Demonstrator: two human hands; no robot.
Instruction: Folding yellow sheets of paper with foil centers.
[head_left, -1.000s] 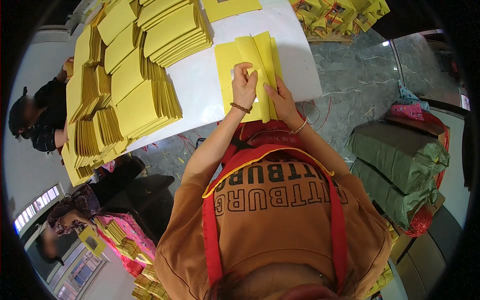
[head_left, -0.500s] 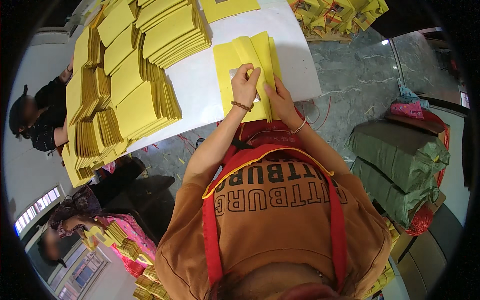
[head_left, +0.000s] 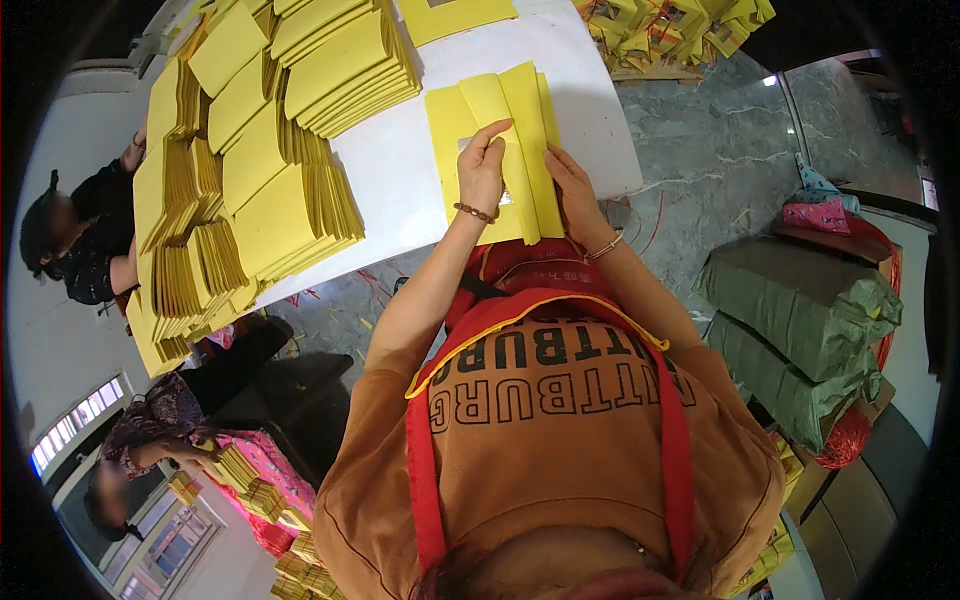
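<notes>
In front of me on the white table (head_left: 385, 165), a stack of yellow paper (head_left: 530, 150) is partly folded, its layers standing up in long upright flaps. A silvery patch shows beside the fold, partly covered by my hand. My left hand (head_left: 480, 180), with a beaded bracelet, has its fingers curled at the fold's left edge, the index fingertip near the top. Along the right edge of the same paper lies my right hand (head_left: 577, 195), fingers stretched out against the side. A light bangle circles its wrist.
Rows of folded yellow paper stacks (head_left: 290, 200) fill the table's left side. A flat yellow sheet (head_left: 450, 18) lies at the far edge. Yellow bundles (head_left: 670, 35) stand beyond the table, green wrapped bales (head_left: 795, 300) at right. One person (head_left: 90, 240) stands left, another lower left.
My left hand has shifted slightly up and left on the fold. My right hand has slid off the paper's top to its right edge, fingers straighter.
</notes>
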